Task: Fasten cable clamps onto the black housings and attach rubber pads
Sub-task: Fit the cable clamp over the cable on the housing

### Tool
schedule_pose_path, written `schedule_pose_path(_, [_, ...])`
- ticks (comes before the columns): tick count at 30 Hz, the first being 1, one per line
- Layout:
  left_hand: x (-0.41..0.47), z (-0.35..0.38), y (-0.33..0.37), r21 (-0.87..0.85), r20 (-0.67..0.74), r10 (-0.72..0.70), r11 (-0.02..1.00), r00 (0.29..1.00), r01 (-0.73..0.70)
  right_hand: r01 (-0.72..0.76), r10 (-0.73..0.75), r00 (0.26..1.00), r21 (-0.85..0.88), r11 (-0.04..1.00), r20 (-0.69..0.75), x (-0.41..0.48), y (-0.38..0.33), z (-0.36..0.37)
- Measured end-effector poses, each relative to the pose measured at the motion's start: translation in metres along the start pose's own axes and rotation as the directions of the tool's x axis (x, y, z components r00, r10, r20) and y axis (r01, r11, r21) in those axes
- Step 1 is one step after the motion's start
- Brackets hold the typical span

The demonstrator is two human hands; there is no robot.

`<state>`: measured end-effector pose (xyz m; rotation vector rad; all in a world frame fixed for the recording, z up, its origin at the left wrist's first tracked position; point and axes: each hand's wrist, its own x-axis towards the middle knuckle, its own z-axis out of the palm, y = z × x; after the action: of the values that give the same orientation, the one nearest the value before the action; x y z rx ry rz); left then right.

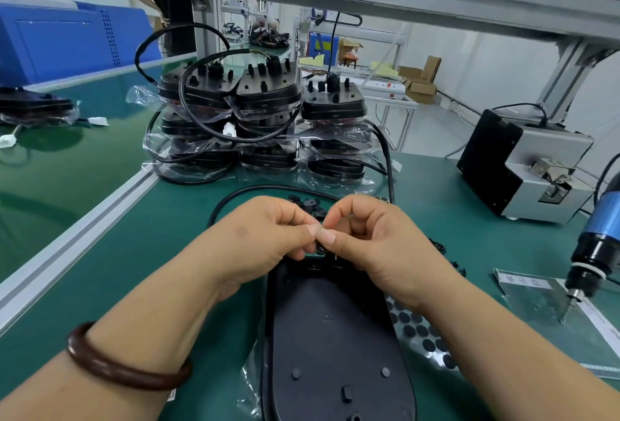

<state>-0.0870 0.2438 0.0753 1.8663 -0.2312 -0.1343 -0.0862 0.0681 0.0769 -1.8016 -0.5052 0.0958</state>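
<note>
The left hand [268, 236] and the right hand [379, 243] meet thumb-tip to thumb-tip just above the far end of the black housing [332, 336], both with fingers curled in. Between them they pinch a small black cable clamp [320, 249], most of it hidden by the fingertips. Holding it there, right over the housing's top edge, probably serves to turn the clamp the right way before it goes down where the cable [235, 199] enters. The housing lies flat on the green bench [151, 253], underside up and long end toward the person. It is a matte, rounded-oblong shell with a few small raised bosses, and no clamp is seen seated on it yet. Supplies sit within reach: a heap of loose clamps [308, 206] just beyond the hands, and a sheet of rubber pads [419, 330] partly tucked under the housing's right side. An electric screwdriver [597, 246] hangs tip-down further right, in front of a screw feeder [523, 165]. Bagged stacked housings [265, 112] wait behind — seemingly the rest of the batch.
</note>
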Motion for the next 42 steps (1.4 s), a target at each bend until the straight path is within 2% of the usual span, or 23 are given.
schedule_pose_path(8, [0.0,0.0,0.002,0.08,0.033,0.053,0.995,0.998,-0.055,0.047,-0.049,0.998,-0.04,0.998,-0.04,-0.003,0.002,0.002])
schedule_pose_path(12, [0.004,0.001,-0.001,0.035,0.022,0.015,0.999,1.0,-0.016,0.111,-0.114,0.994,-0.182,0.977,-0.007,-0.01,0.006,-0.003])
schedule_pose_path(16, [0.005,0.0,-0.001,-0.054,0.021,-0.041,0.998,0.999,0.042,0.251,-0.293,0.955,-0.382,0.889,-0.055,-0.011,0.012,0.001])
schedule_pose_path(19, [0.005,-0.001,-0.001,-0.011,0.036,0.001,1.0,0.999,-0.001,0.35,-0.417,0.908,-0.464,0.814,-0.046,-0.009,0.014,0.006])
schedule_pose_path(26, [-0.008,-0.024,-0.004,0.161,0.118,0.101,0.98,0.988,-0.12,0.416,-0.464,0.885,-0.523,0.744,0.044,-0.008,0.013,0.006])
schedule_pose_path(29, [-0.012,-0.029,-0.006,0.175,0.164,0.113,0.974,0.98,-0.141,0.442,-0.47,0.877,-0.555,0.705,0.101,-0.009,0.012,0.008])
schedule_pose_path(35, [-0.013,-0.025,-0.007,0.206,0.142,0.155,0.961,0.978,-0.183,0.458,-0.444,0.876,-0.611,0.646,0.187,-0.009,0.008,0.003])
schedule_pose_path(38, [-0.014,-0.025,-0.008,0.24,0.12,0.172,0.951,0.978,-0.196,0.429,-0.421,0.892,-0.595,0.68,0.163,-0.009,0.009,0.002])
schedule_pose_path(42, [-0.015,-0.024,-0.007,0.307,0.093,0.185,0.93,0.978,-0.204,0.428,-0.423,0.891,-0.612,0.664,0.164,-0.009,0.008,0.003])
